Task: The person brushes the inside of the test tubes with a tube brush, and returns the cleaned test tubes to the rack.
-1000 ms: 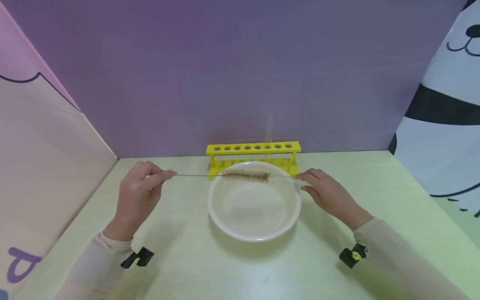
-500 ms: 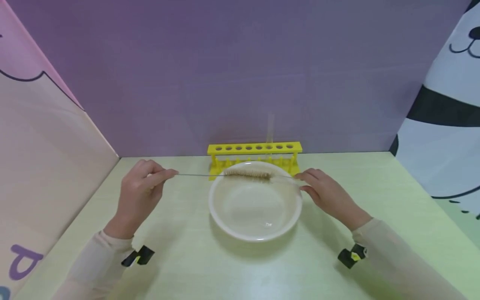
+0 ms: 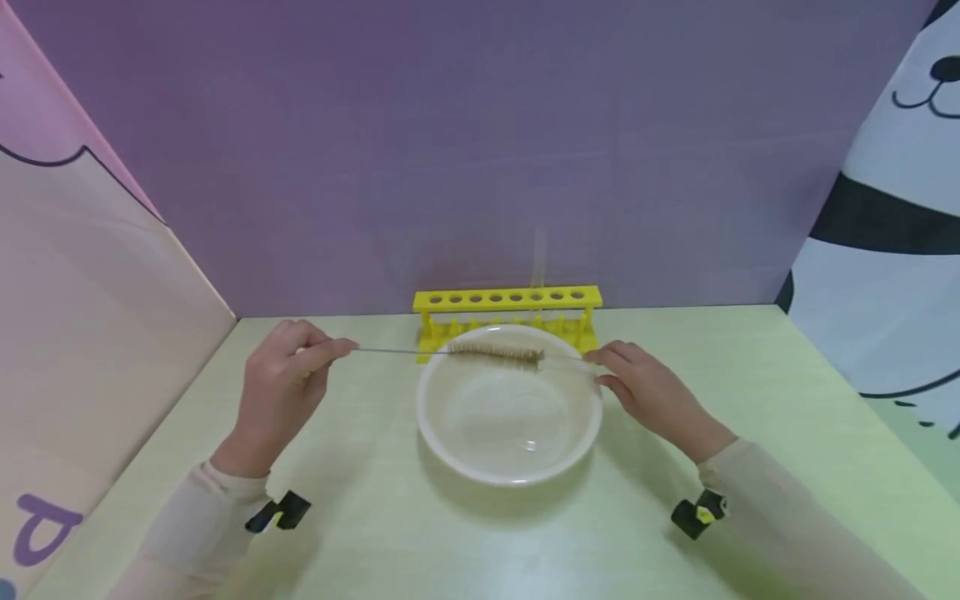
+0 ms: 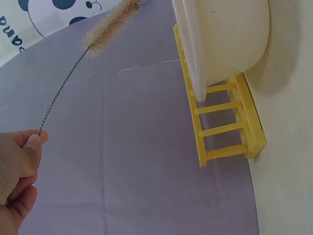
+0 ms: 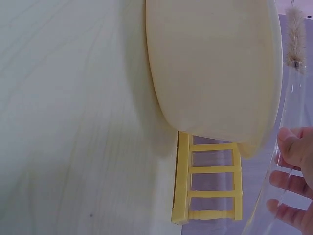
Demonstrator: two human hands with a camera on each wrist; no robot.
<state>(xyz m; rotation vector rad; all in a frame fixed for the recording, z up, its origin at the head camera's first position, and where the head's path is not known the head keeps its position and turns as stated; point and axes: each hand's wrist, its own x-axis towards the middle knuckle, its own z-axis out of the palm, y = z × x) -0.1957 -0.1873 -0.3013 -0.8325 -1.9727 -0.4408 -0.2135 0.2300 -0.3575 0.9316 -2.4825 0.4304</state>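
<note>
My left hand (image 3: pixel 281 383) pinches the twisted wire handle of a test tube brush (image 3: pixel 495 353) between thumb and forefinger. Its tan bristles (image 4: pixel 110 28) lie level above the far part of a white basin (image 3: pixel 510 478). Opposite, my right hand (image 3: pixel 660 400) holds a clear test tube (image 5: pixel 293 103), thumb on one side and fingers on the other. In the right wrist view the brush's tip meets the mouth of the tube, with most bristles outside it. How far the tip reaches in is hard to tell.
Behind the basin stands a yellow test tube rack (image 3: pixel 510 298) against the purple backdrop (image 3: pixel 480 150). Another clear tube (image 3: pixel 539 254) stands upright in it. The basin sits on a pale table (image 3: pixel 360 517), with printed panels at both sides.
My right hand has shifted slightly left with the tube, while the brush and left hand have edged slightly right. Both grips stay the same.
</note>
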